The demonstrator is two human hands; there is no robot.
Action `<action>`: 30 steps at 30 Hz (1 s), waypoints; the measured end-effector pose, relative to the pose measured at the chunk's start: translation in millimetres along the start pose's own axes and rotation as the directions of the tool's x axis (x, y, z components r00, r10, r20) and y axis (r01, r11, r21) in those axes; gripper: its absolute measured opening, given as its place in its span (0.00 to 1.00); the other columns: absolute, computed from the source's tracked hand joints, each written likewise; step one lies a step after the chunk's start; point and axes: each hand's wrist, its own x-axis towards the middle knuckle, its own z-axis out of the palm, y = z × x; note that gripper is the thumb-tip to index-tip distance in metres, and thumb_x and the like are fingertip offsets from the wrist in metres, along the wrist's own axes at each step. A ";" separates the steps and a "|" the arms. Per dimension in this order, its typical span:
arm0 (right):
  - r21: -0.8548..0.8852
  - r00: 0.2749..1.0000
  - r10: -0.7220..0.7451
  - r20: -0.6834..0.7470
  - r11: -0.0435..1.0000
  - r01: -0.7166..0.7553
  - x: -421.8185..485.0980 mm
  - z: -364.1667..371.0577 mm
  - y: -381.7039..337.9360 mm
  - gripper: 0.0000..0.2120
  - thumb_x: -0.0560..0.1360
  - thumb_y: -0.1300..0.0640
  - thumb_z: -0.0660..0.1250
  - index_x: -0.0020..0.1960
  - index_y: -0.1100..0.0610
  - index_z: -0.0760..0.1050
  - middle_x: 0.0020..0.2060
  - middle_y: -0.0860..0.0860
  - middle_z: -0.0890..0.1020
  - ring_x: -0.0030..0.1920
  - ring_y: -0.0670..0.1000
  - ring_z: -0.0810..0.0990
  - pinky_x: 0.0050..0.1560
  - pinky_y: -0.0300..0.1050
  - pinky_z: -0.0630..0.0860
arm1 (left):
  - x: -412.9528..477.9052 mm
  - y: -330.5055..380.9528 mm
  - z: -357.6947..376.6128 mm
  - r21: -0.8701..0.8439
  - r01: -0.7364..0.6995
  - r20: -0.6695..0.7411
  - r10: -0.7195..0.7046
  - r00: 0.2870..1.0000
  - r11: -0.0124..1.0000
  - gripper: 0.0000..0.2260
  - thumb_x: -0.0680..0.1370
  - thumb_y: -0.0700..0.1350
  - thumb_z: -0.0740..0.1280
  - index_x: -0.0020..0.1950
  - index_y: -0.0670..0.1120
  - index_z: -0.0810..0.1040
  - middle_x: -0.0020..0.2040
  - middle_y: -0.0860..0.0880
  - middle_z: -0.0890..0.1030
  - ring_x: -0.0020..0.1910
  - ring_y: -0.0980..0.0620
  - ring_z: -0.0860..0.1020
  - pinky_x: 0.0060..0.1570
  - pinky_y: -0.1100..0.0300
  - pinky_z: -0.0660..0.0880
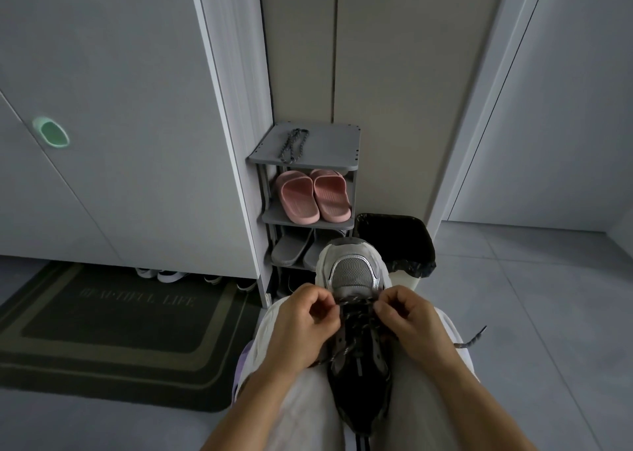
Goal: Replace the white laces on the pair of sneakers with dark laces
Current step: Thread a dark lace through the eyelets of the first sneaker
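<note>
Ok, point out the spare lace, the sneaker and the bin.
spare lace point(292, 146), head view, mid-length of the strands.
sneaker point(352, 274), head view, grey mesh toe.
bin point(394, 235), head view, black liner.

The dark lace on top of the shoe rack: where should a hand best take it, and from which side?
Probably pinch the dark lace at its near end, where the folded strands bunch close to the front edge of the top shelf. Come from above and the front: it lies flat, running front to back, with nothing over it.

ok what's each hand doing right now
Left hand: pinches the dark lace on the sneaker.
Right hand: pinches the same dark lace.
</note>
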 end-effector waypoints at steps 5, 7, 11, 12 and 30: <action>0.091 0.999 0.038 0.003 0.995 -0.038 -0.6 -0.2 2.2 0.09 0.75 0.67 0.64 0.37 0.60 0.71 0.22 0.43 0.70 0.25 0.40 0.66 0.28 0.29 0.64 | -5.4 -1.5 0.6 -0.173 0.102 0.004 -0.103 0.995 0.980 0.09 0.72 0.33 0.69 0.38 0.46 0.76 0.34 0.53 0.77 0.33 0.62 0.74 0.37 0.70 0.71; 0.089 0.998 0.043 0.042 0.995 -0.046 -1.2 -2.1 -1.3 0.07 0.75 0.66 0.65 0.38 0.61 0.72 0.22 0.43 0.72 0.24 0.39 0.67 0.27 0.28 0.65 | -5.6 -1.5 -3.1 -0.164 0.096 0.028 -0.092 0.995 0.982 0.07 0.72 0.35 0.69 0.39 0.46 0.77 0.34 0.53 0.77 0.33 0.62 0.74 0.37 0.71 0.71; 0.053 0.998 0.035 0.060 0.998 -0.038 -5.7 -6.4 -5.1 0.03 0.74 0.64 0.67 0.44 0.64 0.76 0.29 0.48 0.77 0.27 0.38 0.72 0.31 0.26 0.69 | -13.1 -4.3 -6.0 -0.189 0.115 0.070 -0.103 0.992 0.975 0.06 0.73 0.37 0.69 0.43 0.48 0.79 0.38 0.52 0.80 0.38 0.60 0.77 0.40 0.69 0.73; 0.038 0.996 0.042 0.074 0.998 -0.045 -6.0 -6.4 -5.0 0.02 0.73 0.64 0.68 0.45 0.63 0.77 0.32 0.50 0.78 0.29 0.38 0.74 0.33 0.26 0.70 | -13.4 -4.1 -5.5 -0.185 0.108 0.070 -0.096 0.993 0.977 0.07 0.73 0.37 0.69 0.44 0.49 0.79 0.40 0.51 0.80 0.39 0.59 0.78 0.41 0.69 0.73; -0.143 0.999 -0.051 0.010 0.988 0.052 -13.5 -0.3 2.9 0.13 0.69 0.64 0.72 0.37 0.47 0.76 0.32 0.44 0.79 0.36 0.40 0.77 0.37 0.31 0.73 | -21.0 -6.4 6.6 0.085 -0.184 -0.002 0.185 0.983 0.979 0.06 0.71 0.45 0.68 0.44 0.55 0.74 0.41 0.58 0.76 0.43 0.61 0.76 0.40 0.74 0.71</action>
